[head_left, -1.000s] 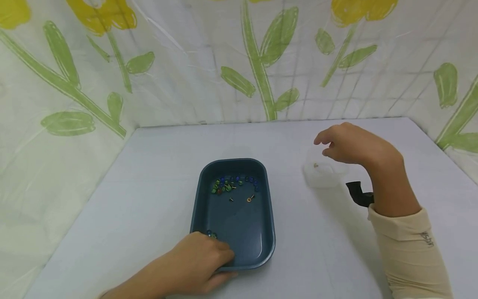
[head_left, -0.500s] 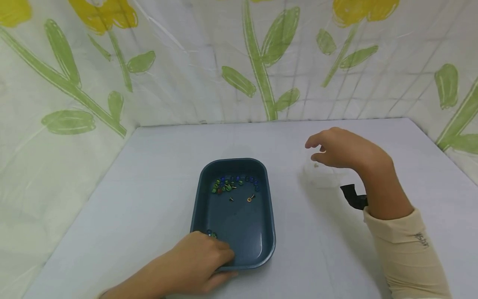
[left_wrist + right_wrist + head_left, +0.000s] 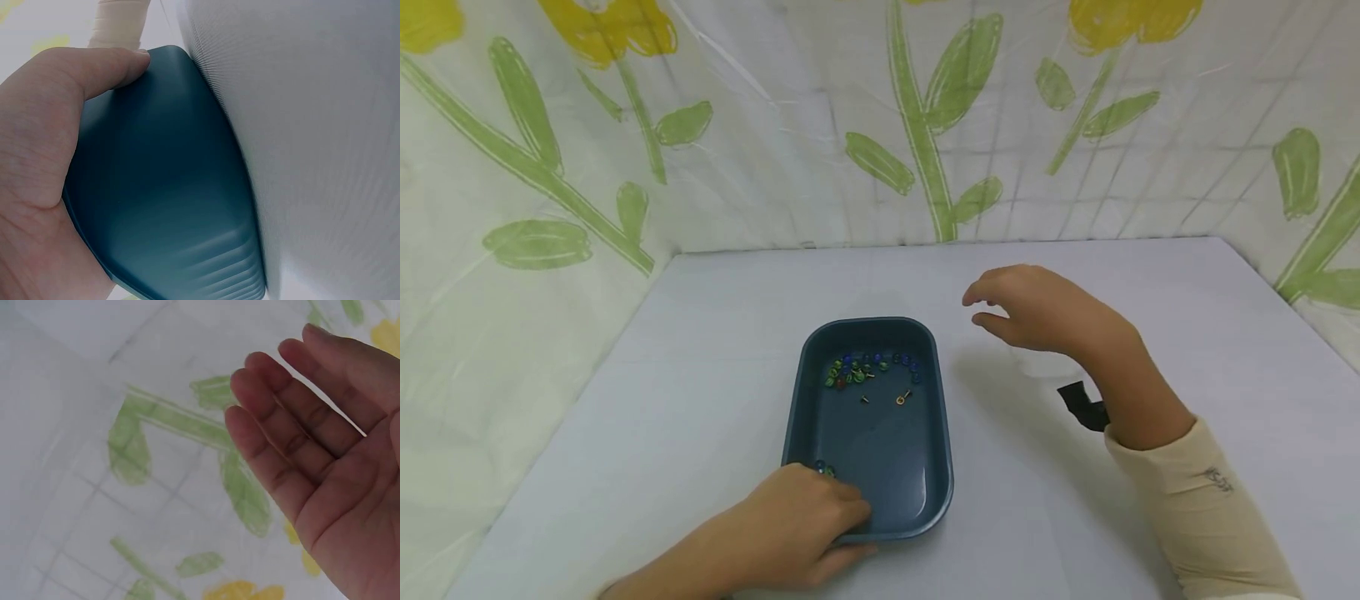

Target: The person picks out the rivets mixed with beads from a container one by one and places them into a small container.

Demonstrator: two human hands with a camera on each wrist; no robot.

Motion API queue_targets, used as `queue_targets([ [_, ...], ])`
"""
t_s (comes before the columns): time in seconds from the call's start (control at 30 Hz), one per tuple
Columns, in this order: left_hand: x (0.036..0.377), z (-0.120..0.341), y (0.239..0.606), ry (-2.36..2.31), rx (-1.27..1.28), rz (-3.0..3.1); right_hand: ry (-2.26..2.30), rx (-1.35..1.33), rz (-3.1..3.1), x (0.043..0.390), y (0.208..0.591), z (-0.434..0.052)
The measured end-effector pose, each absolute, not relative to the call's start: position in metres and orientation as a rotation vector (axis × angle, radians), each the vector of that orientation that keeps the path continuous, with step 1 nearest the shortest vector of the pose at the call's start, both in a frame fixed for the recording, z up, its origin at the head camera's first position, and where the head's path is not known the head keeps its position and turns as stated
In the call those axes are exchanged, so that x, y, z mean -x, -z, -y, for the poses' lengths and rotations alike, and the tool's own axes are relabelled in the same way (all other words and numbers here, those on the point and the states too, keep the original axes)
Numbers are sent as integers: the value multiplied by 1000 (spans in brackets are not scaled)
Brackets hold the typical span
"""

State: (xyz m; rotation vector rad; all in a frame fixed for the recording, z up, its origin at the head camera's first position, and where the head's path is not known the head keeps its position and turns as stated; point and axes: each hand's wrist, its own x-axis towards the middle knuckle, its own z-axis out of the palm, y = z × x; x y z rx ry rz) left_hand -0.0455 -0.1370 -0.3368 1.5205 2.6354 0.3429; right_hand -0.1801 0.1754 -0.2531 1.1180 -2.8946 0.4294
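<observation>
1. One blue tray (image 3: 887,458), centre; left hand (image 3: 805,521) pinches its near edge, hiding near-left corner.
2. Right hand (image 3: 1033,308) right of tray, fingers loosely curved, blocks most of clear container (image 3: 1051,365).
3. Marbles (image 3: 860,377) mostly far end.

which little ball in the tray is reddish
The ball between green ones near the tray's left wall; the others in view look blue or green.

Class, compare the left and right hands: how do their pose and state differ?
The left hand grips the tray at its near end; the right hand shows an empty palm. The left hand reaches over the rim; the right hand hovers above the table, right of the tray. Both are ungloved.
</observation>
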Motion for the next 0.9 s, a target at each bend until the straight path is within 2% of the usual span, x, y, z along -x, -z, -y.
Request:
queue_targets([
  [0.33, 47, 137, 338, -352, -1530, -2628, -375, -1423, 2536, 172, 278, -127],
  [0.63, 47, 137, 337, -347, -1524, -2622, -216, -1622, 2616, 164, 313, -81],
  [0.9, 47, 138, 337, -335, -1555, -2638, 150, -1545, 2723, 157, 331, -61],
])
